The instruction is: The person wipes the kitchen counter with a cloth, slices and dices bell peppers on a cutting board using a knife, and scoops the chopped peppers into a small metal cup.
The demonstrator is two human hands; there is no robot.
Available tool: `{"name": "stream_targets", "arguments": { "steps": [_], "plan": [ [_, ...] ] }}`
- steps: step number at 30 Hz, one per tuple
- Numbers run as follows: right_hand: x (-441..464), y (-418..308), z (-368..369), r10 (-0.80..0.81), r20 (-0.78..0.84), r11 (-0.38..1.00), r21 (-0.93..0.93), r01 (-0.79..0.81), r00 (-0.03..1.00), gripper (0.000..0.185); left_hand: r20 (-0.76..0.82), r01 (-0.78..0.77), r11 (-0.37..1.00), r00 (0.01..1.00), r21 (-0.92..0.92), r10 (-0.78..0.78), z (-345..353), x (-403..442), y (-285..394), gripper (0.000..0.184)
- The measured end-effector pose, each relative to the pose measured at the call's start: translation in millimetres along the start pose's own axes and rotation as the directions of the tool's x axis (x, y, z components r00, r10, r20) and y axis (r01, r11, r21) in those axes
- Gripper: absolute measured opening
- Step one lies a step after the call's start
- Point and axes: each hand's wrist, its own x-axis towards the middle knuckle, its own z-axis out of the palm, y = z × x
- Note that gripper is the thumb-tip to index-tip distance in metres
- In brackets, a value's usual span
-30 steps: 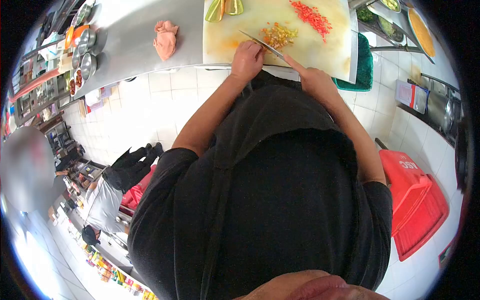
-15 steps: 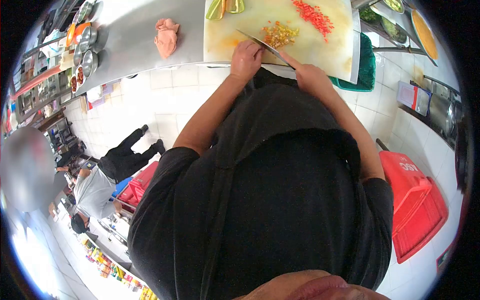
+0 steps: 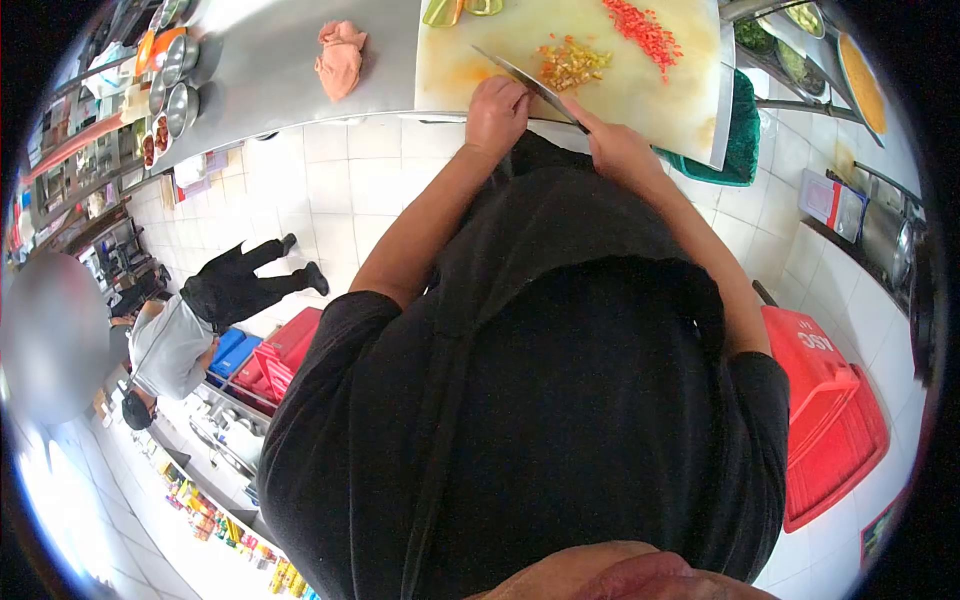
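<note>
Your kitchen knife [image 3: 533,84] slants over the cutting board [image 3: 655,108], just beside the yellow-green dice [image 3: 574,66]. Your right grip [image 3: 618,148] wraps its handle; your left grip [image 3: 496,108] curls next to the blade, whether around a piece I cannot tell. Guide with bent knuckles, slice short, and keep the red dice [image 3: 647,40] apart.

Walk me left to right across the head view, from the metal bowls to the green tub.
Metal bowls, pink cloth, left hand, yellowish chopped pieces, red chopped pieces, green tub.
</note>
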Motion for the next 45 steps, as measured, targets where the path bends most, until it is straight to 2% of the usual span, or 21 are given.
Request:
{"name": "stream_targets", "arguments": {
  "steps": [1, 4, 7, 10, 16, 19, 22, 25, 26, 28, 31, 34, 38, 45],
  "plan": [
    [3.8, 0.9, 2.4, -0.007, -0.024, 0.999, 0.035, 0.008, 1.0, 0.08, 0.011, -0.004, 1.0, 1.0, 0.001, 0.004, -0.5, 0.9, -0.2, 0.007],
    [10.2, -4.4, -3.6, 0.004, -0.023, 1.0, -0.029, -0.004, 1.0, 0.08, 0.029, -0.004, 1.0, 1.0, 0.016, 0.003, -2.4, -0.2, 0.0, 0.006],
    [1.3, -8.4, -10.1, 0.008, -0.037, 0.999, 0.033, -0.007, 0.999, 0.082, 0.052, 0.033, 0.999, 0.998, 0.026, -0.034, -7.1, -4.8, 0.5, 0.007],
    [-7.7, -9.4, -10.2, -0.004, -0.021, 1.0, -0.01, 0.003, 1.0, 0.083, 0.031, 0.006, 0.999, 0.999, 0.053, -0.007, -7.3, -6.8, -1.2, 0.007],
    [7.8, -3.6, 12.1, -0.06, -0.084, 0.995, 0.072, 0.066, 0.995, 0.078, 0.016, -0.007, 1.0, 1.0, 0.023, 0.006, -8.5, -6.6, -3.8, 0.008],
    [6.9, -7.5, 0.9, 0.0, -0.07, 0.996, 0.091, 0.007, 0.998, 0.075, 0.071, 0.018, 0.999, 0.997, 0.05, -0.022, -12.4, -7.9, -6.0, 0.007],
    [-7.0, -13.0, -10.1, 0.059, -0.047, 0.995, 0.082, -0.055, 0.997, 0.072, 0.016, 0.03, 0.997, 0.999, 0.066, -0.031, -17.0, -13.7, -4.1, 0.006],
    [-2.5, 0.8, 13.2, -0.017, -0.035, 0.996, 0.091, 0.02, 0.999, 0.071, -0.075, 0.009, 0.999, 0.997, 0.041, -0.006, -18.6, -18.8, -15.4, 0.008],
    [0.3, 5.6, 22.2, -0.04, -0.047, 0.994, 0.095, 0.045, 0.998, 0.071, -0.083, -0.006, 0.996, 0.996, 0.089, 0.013, -20.1, -21.7, -20.8, 0.008],
    [5.5, 6.7, 29.8, -0.091, -0.069, 0.99, 0.105, 0.098, 0.993, 0.07, -0.101, 0.049, 0.994, 0.994, 0.098, -0.039, -29.9, -24.1, -20.0, 0.008],
    [4.5, 9.0, 12.4, 0.068, -0.008, 0.992, 0.106, -0.067, 0.998, 0.071, -0.141, 0.054, 0.994, 0.989, 0.09, -0.041, -39.7, -28.5, -23.7, 0.009],
    [-0.2, 20.6, -20.8, 0.197, -0.026, 0.976, 0.094, -0.194, 0.98, 0.072, -0.121, 0.074, 0.993, 0.991, 0.096, -0.062, -43.3, -29.7, -27.2, 0.01],
    [-0.7, 68.1, -35.7, 0.143, -0.225, 0.989, 0.057, -0.133, 0.964, 0.073, -0.126, 0.069, 0.993, 0.99, 0.097, -0.056, -42.8, -22.2, -27.0, 0.011],
    [-17.0, 91.1, -87.6, 0.225, -0.347, 0.972, 0.016, -0.235, 0.91, 0.073, -0.087, 0.052, 0.987, 0.995, 0.152, -0.039, -25.6, 0.8, -24.2, 0.025]
  ]
}}
